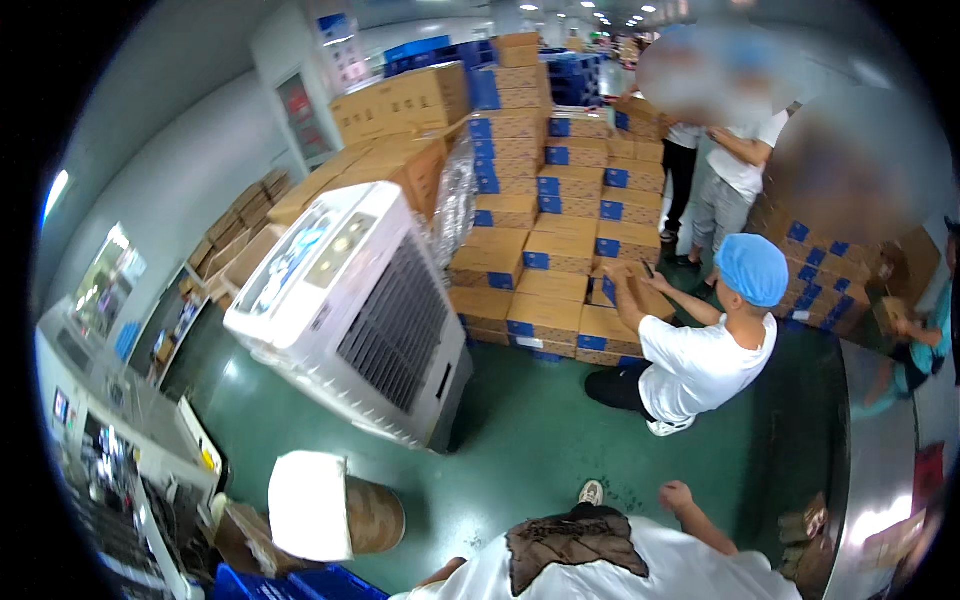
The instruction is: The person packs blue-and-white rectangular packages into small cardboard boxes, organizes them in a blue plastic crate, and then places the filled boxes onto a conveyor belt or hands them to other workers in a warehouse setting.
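Green floor before right hand

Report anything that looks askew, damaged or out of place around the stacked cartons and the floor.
Nothing looks spilled or damaged. The brown cardboard cartons with blue labels sit in stepped, uneven tiers. A kneeling co-worker in a blue hair net handles one. The large white air cooler only appears tilted, likely lens bending. The person's right hand is a loose fist, holding nothing visible.

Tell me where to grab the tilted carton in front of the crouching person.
Likely by its two short ends, coming from the green floor side: the carton is wide and flat, and the stack walls off its back.
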Demonstrator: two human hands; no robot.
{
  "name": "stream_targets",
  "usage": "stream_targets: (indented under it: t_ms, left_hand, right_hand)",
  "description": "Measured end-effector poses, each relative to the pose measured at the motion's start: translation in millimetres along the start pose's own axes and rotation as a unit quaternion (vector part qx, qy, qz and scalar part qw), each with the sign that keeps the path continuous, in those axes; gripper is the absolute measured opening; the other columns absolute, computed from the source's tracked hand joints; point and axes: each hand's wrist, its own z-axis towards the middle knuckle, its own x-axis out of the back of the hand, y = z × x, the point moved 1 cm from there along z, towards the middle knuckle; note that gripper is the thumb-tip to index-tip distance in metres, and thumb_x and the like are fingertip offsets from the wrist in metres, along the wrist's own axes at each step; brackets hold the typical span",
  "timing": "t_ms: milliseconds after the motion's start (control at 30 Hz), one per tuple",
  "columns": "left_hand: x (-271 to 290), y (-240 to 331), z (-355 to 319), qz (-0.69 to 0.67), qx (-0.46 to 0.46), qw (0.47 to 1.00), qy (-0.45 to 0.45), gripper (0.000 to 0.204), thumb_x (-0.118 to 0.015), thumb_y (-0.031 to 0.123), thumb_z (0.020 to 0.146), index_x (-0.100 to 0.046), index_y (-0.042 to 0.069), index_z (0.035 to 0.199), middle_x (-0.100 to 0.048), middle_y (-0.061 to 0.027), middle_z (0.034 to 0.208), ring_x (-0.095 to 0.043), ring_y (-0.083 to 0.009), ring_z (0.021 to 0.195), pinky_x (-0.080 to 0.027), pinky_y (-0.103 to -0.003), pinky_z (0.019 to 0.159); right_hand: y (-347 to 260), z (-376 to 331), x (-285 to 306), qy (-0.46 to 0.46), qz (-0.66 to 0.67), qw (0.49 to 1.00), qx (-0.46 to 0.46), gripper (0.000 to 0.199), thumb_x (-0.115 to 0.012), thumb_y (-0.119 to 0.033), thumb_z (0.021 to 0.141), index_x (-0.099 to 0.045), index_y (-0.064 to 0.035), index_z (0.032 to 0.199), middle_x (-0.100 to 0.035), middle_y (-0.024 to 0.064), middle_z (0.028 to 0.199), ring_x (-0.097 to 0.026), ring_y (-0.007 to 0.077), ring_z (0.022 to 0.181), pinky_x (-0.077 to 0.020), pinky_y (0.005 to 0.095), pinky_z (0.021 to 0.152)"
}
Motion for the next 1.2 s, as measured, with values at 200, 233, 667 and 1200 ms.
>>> stream_targets:
  t_ms: [200, 233, 667, 1200]
  left_hand:
    - [90, 100, 65, -0.073, -0.028, 0.993, 0.089, 0.049, -0.062, 0.042, 0.072, -0.061, 0.006, 0.104, -0.064, -0.0126, 0.099, -0.061, -0.0266, 0.092, -0.047, -0.034, 0.079]
    - [100, 110, 70, -0.1, -0.028, 0.989, 0.107, 0.049, -0.063, 0.042, 0.072, -0.061, 0.006, 0.104, -0.064, -0.0123, 0.098, -0.061, -0.0263, 0.091, -0.048, -0.034, 0.079]
    - [245, 195, 159, -0.014, -0.059, 0.996, 0.069, 0.043, -0.058, 0.041, 0.076, -0.062, 0.008, 0.102, -0.063, -0.0144, 0.097, -0.06, -0.0296, 0.091, -0.048, -0.038, 0.077]
    - [555, 335, 349, -0.142, -0.18, 0.973, -0.034, 0.041, -0.057, 0.036, 0.08, -0.059, 0.002, 0.102, -0.062, -0.0098, 0.088, -0.059, -0.0206, 0.075, -0.047, -0.034, 0.067]
  right_hand:
    - [-44, 125, -24, -0.17, -0.291, 0.935, 0.108, 0.021, -0.06, -0.024, 0.071, -0.063, -0.0049, 0.079, -0.063, 0.0097, 0.07, -0.06, 0.0176, 0.058, -0.0477, 0.0288, 0.053]
    - [-64, 128, -35, -0.152, -0.296, 0.934, 0.133, 0.022, -0.06, -0.025, 0.071, -0.064, -0.0054, 0.08, -0.063, 0.0099, 0.071, -0.061, 0.0173, 0.059, -0.048, 0.028, 0.055]
    - [-162, 167, -49, -0.246, 0.064, 0.967, -0.017, 0.021, -0.061, -0.022, 0.081, -0.059, -0.0068, 0.094, -0.062, 0.0039, 0.083, -0.06, 0.0141, 0.069, -0.0459, 0.0267, 0.058]
    - [-331, 291, -109, -0.041, 0.253, 0.959, -0.119, 0.02, -0.058, -0.024, 0.083, -0.058, -0.0047, 0.088, -0.06, 0.0037, 0.08, -0.057, 0.0125, 0.067, -0.0431, 0.0242, 0.054]
